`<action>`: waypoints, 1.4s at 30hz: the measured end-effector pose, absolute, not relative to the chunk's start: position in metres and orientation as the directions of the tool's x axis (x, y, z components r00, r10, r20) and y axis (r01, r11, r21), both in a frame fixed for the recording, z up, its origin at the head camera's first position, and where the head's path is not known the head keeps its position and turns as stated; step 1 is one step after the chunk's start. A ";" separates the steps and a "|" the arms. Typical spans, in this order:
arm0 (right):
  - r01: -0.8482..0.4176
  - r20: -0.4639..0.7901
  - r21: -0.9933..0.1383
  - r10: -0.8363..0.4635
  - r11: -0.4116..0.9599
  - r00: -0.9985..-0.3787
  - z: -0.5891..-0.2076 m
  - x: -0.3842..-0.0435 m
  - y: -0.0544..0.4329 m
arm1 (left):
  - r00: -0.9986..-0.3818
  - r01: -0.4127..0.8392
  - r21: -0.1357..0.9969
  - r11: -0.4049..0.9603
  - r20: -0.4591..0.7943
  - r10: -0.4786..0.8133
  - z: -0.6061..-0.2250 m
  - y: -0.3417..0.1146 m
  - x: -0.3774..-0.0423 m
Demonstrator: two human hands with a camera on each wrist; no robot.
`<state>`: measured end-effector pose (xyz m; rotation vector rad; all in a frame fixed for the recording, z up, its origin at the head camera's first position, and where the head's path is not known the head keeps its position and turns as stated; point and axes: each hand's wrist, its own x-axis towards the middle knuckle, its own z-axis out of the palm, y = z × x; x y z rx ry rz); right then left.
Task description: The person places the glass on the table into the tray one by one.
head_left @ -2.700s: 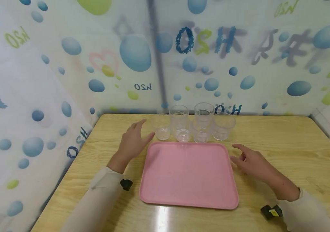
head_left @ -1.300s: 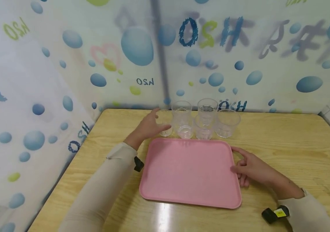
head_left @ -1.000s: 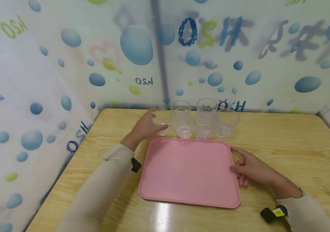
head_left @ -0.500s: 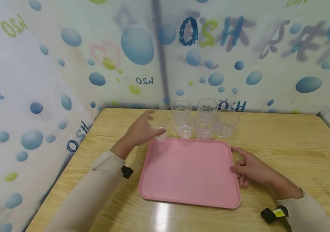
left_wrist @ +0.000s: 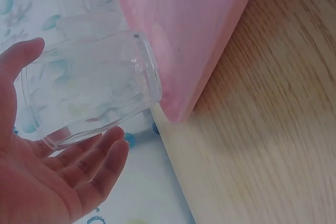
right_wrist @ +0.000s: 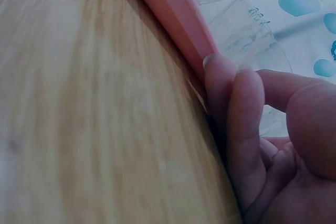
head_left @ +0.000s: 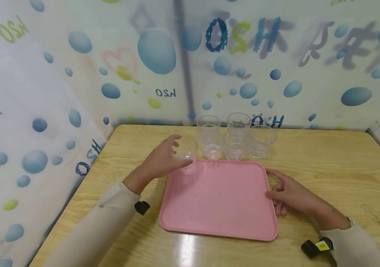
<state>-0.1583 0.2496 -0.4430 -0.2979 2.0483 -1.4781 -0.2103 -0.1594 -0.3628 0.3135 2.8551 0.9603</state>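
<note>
A clear drinking glass [head_left: 188, 148] stands upright at the far left corner of the pink tray [head_left: 223, 200]. My left hand [head_left: 159, 159] holds it from the left, thumb on the near side and fingers on the far side. In the left wrist view the glass [left_wrist: 94, 82] lies between the thumb and the curled fingers, its base close to the tray's corner; whether it touches cannot be told. My right hand [head_left: 291, 194] grips the tray's right edge, thumb on the rim. The right wrist view shows its fingertips [right_wrist: 247, 85] against the tray's side [right_wrist: 176, 14].
Behind the tray, several more clear glasses stand in a cluster, among them a tall one [head_left: 238, 124] and a wide one at the right [head_left: 262, 141]. The wooden table [head_left: 330, 159] ends at a wall sheet with blue bubbles [head_left: 156, 52].
My left hand has taken hold of the leftmost glass and brought it from the row toward me, to the tray's corner. My right hand has closed on the tray's right edge.
</note>
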 end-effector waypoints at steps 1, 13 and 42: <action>0.154 -0.328 -0.921 -0.501 0.358 -0.801 -0.443 -0.158 0.250 | -0.972 0.160 0.604 0.781 -0.042 0.231 -0.362 -0.159 -0.209; 0.142 -0.318 -0.924 -0.506 0.355 -0.802 -0.442 -0.157 0.251 | -0.969 0.143 0.598 0.788 -0.079 0.236 -0.364 -0.162 -0.199; 0.126 -0.300 -0.931 -0.521 0.343 -0.799 -0.441 -0.158 0.251 | -0.959 0.140 0.613 0.778 -0.113 0.261 -0.372 -0.165 -0.194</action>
